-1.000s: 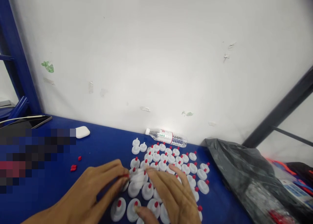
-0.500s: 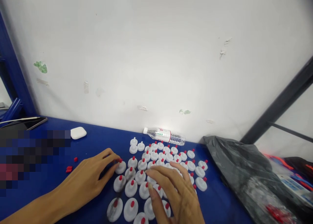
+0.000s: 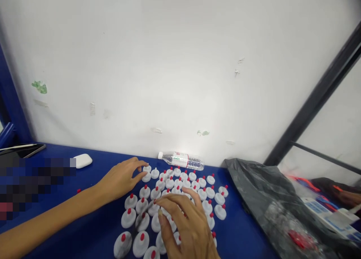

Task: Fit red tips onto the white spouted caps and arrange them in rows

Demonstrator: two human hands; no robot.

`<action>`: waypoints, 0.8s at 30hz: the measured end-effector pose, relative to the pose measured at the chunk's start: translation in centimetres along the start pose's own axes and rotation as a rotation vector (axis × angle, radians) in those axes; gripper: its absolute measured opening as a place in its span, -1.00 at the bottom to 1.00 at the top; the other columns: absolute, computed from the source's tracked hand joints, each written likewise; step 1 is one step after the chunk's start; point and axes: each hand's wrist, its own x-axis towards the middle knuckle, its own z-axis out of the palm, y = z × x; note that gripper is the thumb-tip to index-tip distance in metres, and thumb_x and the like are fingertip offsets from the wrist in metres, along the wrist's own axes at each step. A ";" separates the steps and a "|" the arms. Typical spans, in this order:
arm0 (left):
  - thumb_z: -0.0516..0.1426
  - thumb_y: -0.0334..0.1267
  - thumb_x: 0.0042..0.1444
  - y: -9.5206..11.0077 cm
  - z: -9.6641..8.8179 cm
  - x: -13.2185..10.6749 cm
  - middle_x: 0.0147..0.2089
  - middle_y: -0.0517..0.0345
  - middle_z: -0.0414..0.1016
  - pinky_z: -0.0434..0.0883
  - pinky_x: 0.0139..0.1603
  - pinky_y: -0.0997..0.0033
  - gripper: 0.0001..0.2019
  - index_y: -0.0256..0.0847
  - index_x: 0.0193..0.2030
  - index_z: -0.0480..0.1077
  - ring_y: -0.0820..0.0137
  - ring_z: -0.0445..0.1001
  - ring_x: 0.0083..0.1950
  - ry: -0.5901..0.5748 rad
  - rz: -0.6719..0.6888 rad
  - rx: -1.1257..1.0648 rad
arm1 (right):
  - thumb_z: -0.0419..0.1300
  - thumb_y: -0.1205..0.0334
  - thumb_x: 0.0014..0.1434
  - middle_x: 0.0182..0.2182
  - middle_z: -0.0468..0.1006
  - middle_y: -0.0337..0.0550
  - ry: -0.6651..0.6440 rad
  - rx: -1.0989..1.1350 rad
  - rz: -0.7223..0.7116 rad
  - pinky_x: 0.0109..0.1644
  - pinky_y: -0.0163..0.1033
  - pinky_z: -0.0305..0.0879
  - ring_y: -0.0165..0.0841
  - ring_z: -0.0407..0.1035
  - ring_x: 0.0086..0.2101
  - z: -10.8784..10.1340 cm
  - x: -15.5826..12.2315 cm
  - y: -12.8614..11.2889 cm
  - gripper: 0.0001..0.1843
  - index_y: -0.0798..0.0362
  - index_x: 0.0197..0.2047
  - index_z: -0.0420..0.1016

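Observation:
Several white round caps with red tips (image 3: 180, 183) stand in rows on a blue table (image 3: 242, 236). My left hand (image 3: 121, 178) reaches to the far left corner of the rows, its fingertips pinched on a white cap without a red tip (image 3: 146, 169). My right hand (image 3: 183, 221) lies over the near rows, fingers curled loosely and resting on the caps; nothing shows in its grip. Another plain white cap (image 3: 155, 173) stands beside the pinched one.
A clear water bottle (image 3: 182, 159) lies against the white wall. A black plastic bag (image 3: 270, 206) fills the right side. A white earbud case (image 3: 82, 160) and a phone (image 3: 21, 150) lie at the left. Another person's hand (image 3: 348, 197) shows at the far right.
My left hand has moved away from me, from the near-left caps up to the plain white caps at the far corner. The right hand slid slightly nearer; the view swung right.

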 end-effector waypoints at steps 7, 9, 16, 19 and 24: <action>0.12 -0.01 0.36 2.4 -1.1 -0.3 -0.22 0.03 0.78 0.48 -0.21 0.17 -0.67 -0.09 -0.18 0.66 0.07 0.69 -0.27 0.014 -0.065 -0.123 | 0.07 0.41 0.41 -0.26 0.80 -0.25 0.007 -0.109 -0.047 0.07 -0.39 0.73 -0.44 0.74 -0.37 0.1 -0.3 0.5 -0.58 -0.07 -0.06 0.77; 0.14 0.11 0.39 2.8 -1.7 -1.8 -0.25 0.07 0.79 0.53 -0.29 0.25 -0.62 -0.10 -0.10 0.67 0.14 0.71 -0.32 -0.031 -0.086 -0.271 | 0.08 0.23 0.53 -0.13 0.85 -0.17 -0.018 -0.123 -0.013 0.09 -0.32 0.77 -0.31 0.78 -0.28 0.2 -0.9 0.6 -0.63 0.01 0.11 0.74; 0.40 0.31 0.26 4.3 -0.5 -7.9 -0.31 0.14 0.80 0.59 -0.27 0.38 -0.55 -0.05 -0.10 0.74 0.17 0.74 -0.26 -0.296 -0.170 -0.821 | 0.21 -0.03 0.60 -0.10 0.85 -0.27 -0.171 0.026 -0.022 0.17 -0.03 0.81 -0.21 0.79 -0.30 0.8 -3.3 0.9 -0.62 0.03 0.26 0.59; 0.21 0.29 0.43 2.8 -1.4 -7.4 -0.22 0.15 0.81 0.52 -0.35 0.36 -0.54 0.00 0.07 0.69 0.17 0.73 -0.31 -0.145 -0.128 -0.536 | 0.25 0.16 0.50 -0.09 0.85 -0.27 -0.194 0.000 -0.025 0.22 -0.03 0.78 -0.22 0.79 -0.29 0.7 -3.4 1.4 -0.66 0.01 0.27 0.59; 0.11 -0.14 0.44 -4.2 -6.0 -5.6 -0.31 0.04 0.67 0.21 -0.31 0.24 -0.73 -0.09 -0.21 0.62 0.09 0.62 -0.31 0.273 -0.130 0.313 | 0.30 0.21 0.42 -0.09 0.84 -0.22 -0.215 -0.024 -0.017 0.24 -0.05 0.78 -0.22 0.80 -0.26 0.1 -3.1 1.6 -0.59 0.04 0.29 0.60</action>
